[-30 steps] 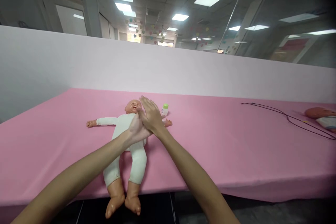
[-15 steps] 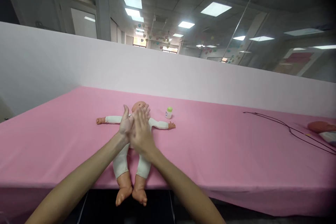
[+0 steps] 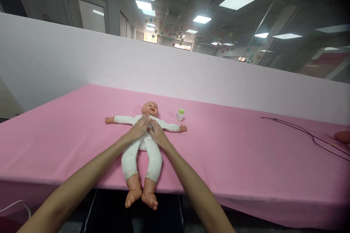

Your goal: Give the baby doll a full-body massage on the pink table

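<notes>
A baby doll point(image 3: 155, 161) with a white cloth body lies face up, arms spread and feet past the near table edge. My left hand point(image 3: 140, 127) rests palm down on its chest, fingers stretched toward the chin. Beside it my right hand point(image 3: 158, 133) lies flat on the other side of the chest, the fingertips of both hands close together. Neither hand grasps anything. To the right of the doll's head stands a small bottle point(image 3: 180, 115) with a green lid.
Pink cloth point(image 3: 232, 153) covers the table. A thin black cord point(image 3: 298, 128) runs across its right side toward a partly visible brown rounded object point(image 3: 342, 137). Behind the table rises a white wall point(image 3: 191, 74) with glass above. A white cable point(image 3: 20, 201) hangs at lower left.
My hands were raised with the palms together over the doll. They have parted and come down flat onto its chest, and the doll's face now shows. The view has shifted slightly.
</notes>
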The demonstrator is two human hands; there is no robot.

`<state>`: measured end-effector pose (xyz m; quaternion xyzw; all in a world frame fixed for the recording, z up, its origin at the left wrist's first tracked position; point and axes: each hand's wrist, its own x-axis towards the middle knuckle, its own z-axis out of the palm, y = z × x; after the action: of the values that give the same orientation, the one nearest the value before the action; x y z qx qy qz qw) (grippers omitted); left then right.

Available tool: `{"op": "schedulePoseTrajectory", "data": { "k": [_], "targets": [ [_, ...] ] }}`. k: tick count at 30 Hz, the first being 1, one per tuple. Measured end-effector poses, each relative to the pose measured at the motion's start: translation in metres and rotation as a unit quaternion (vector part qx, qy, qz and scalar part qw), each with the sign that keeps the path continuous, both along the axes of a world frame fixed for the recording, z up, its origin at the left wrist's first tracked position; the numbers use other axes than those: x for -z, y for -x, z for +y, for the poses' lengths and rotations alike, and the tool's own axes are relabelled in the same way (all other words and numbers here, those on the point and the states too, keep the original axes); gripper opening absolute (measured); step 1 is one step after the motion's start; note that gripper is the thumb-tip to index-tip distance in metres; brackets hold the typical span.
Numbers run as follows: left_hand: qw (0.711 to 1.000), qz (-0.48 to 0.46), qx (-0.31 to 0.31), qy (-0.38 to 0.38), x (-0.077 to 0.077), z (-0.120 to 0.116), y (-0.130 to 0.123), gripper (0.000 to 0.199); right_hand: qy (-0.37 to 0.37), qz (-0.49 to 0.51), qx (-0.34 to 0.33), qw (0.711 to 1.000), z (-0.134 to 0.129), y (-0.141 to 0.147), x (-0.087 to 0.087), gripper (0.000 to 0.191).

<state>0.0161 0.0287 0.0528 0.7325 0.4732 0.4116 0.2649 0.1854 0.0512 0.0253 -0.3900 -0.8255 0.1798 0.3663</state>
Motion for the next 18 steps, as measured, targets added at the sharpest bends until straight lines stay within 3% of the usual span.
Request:
{"op": "schedulePoseTrajectory", "data": {
  "k": [2,4,8,11,15,18],
  "targets": [
    [0.993,0.115,-0.002,0.015,0.018,0.012,-0.001,0.069,0.035,-0.021,0.009,0.999,0.010,0.000,0.014,0.067],
    [0.985,0.171,-0.021,0.018,0.029,0.021,-0.001,0.072,0.049,-0.034,0.039,0.997,0.017,-0.004,0.019,0.068],
    [0.984,0.142,-0.082,0.062,0.038,0.030,0.014,0.086,0.043,-0.032,0.117,0.992,0.017,-0.024,0.023,0.068],
    [0.984,0.115,-0.088,0.103,0.043,0.020,0.031,0.096,0.074,-0.045,0.154,0.984,0.003,-0.036,0.025,0.075],
    [0.980,0.155,-0.016,0.128,0.042,-0.018,0.041,0.101,0.135,-0.040,0.109,0.984,-0.027,-0.034,0.024,0.085],
    [0.979,0.182,0.048,0.074,0.031,-0.037,0.031,0.093,0.141,-0.035,0.026,0.989,-0.036,-0.021,0.018,0.080]
  ]
}}
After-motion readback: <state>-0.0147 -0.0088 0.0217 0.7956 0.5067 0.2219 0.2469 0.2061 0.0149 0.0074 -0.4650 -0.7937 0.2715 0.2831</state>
